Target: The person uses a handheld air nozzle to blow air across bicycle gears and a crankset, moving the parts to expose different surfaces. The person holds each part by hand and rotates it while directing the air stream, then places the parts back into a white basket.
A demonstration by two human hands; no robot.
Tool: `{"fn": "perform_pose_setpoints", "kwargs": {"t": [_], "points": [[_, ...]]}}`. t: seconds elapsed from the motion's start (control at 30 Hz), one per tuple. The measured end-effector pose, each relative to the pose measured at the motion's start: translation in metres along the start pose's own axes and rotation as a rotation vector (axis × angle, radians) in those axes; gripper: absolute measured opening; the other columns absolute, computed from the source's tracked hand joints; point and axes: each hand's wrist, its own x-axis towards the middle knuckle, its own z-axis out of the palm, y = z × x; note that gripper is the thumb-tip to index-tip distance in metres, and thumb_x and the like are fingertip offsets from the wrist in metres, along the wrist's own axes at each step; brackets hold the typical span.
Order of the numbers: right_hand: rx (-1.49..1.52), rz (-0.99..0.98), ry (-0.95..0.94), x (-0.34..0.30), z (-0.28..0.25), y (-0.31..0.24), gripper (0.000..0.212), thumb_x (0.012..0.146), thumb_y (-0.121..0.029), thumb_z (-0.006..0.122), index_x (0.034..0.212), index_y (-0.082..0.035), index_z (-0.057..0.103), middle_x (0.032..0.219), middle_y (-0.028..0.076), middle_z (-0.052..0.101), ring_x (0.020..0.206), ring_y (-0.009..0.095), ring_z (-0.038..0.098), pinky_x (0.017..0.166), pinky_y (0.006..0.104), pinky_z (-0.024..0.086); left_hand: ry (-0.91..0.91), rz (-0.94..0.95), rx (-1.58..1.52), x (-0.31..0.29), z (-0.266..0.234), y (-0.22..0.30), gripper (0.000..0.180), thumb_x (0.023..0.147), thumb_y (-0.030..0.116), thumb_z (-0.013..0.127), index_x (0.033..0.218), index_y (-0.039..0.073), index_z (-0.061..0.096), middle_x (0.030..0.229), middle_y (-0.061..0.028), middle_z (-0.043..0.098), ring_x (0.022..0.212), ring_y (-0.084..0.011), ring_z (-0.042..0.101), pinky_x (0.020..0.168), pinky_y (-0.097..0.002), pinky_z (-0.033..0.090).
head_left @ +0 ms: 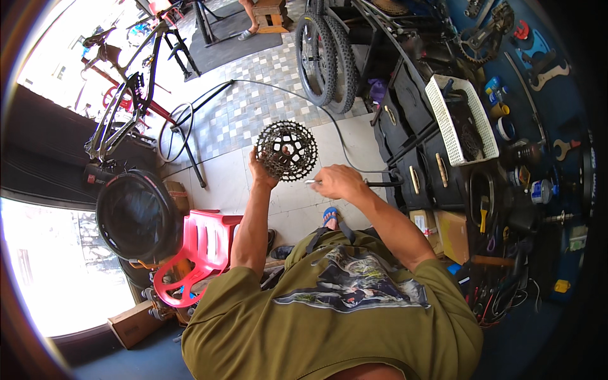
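My left hand is closed on the lower left edge of a black bicycle cassette, held up with its toothed face showing. My right hand is wrapped round an air blow gun, mostly hidden by my fingers. Its pale nozzle points left, just below and apart from the cassette's lower right edge. Behind that hand a black hose loops round and runs off across the floor.
A pink plastic chair and a black round basin-like thing stand at left. A bike frame hangs on a stand beyond. Tyres are ahead. At right, a white basket sits on black cabinets near wall tools. Another person's foot shows far off.
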Motion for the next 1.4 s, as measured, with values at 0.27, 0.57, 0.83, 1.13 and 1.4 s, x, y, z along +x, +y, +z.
{"fn": "perform_pose_setpoints", "kwargs": {"t": [0.27,0.57,0.83,1.13,1.4], "points": [[0.009,0.134,0.128,0.013,-0.012,0.041,0.037,0.097,-0.043,0.063,0.105,-0.011,0.080,0.108,0.019,0.077,0.105,0.038,0.073,0.094,0.0485,0.057,0.008,-0.046,0.040,-0.008,0.008,-0.004,0.074,0.099,0.068,0.039,0.142,0.011,0.058,0.129,-0.0212,0.067,0.114,-0.0405,0.066,0.095,-0.0589,0.055],[0.000,0.012,0.011,0.000,-0.013,-0.004,0.038,0.096,-0.042,0.063,0.103,-0.010,0.080,0.108,0.020,0.076,0.103,0.039,0.072,0.093,0.0484,0.056,-0.064,-0.072,0.066,-0.012,-0.003,-0.008,0.069,0.098,0.068,0.044,0.138,0.013,0.060,0.129,-0.0209,0.067,0.114,-0.0401,0.066,0.095,-0.0599,0.056],[-0.041,0.026,0.023,0.009,-0.015,-0.003,0.037,0.098,-0.043,0.062,0.105,-0.011,0.080,0.107,0.017,0.077,0.105,0.036,0.072,0.095,0.0464,0.056,-0.002,-0.111,0.125,-0.015,0.005,-0.007,0.070,0.096,0.068,0.049,0.137,0.013,0.061,0.125,-0.0187,0.065,0.113,-0.0391,0.067,0.095,-0.0605,0.056],[-0.076,0.024,0.136,0.017,-0.001,0.009,0.037,0.097,-0.042,0.061,0.104,-0.011,0.080,0.106,0.018,0.077,0.103,0.037,0.072,0.093,0.0482,0.056,-0.007,-0.085,0.140,-0.020,0.018,-0.010,0.069,0.097,0.066,0.048,0.136,0.011,0.061,0.114,-0.0181,0.069,0.105,-0.0381,0.070,0.093,-0.0596,0.058],[-0.100,-0.002,0.103,0.013,-0.008,-0.012,0.037,0.098,-0.042,0.061,0.099,-0.009,0.079,0.105,0.015,0.077,0.102,0.035,0.073,0.092,0.0462,0.057,-0.069,-0.093,0.144,-0.020,0.022,-0.009,0.067,0.100,0.063,0.045,0.135,0.008,0.061,0.110,-0.0194,0.072,0.098,-0.0370,0.073,0.087,-0.0560,0.060]]}}
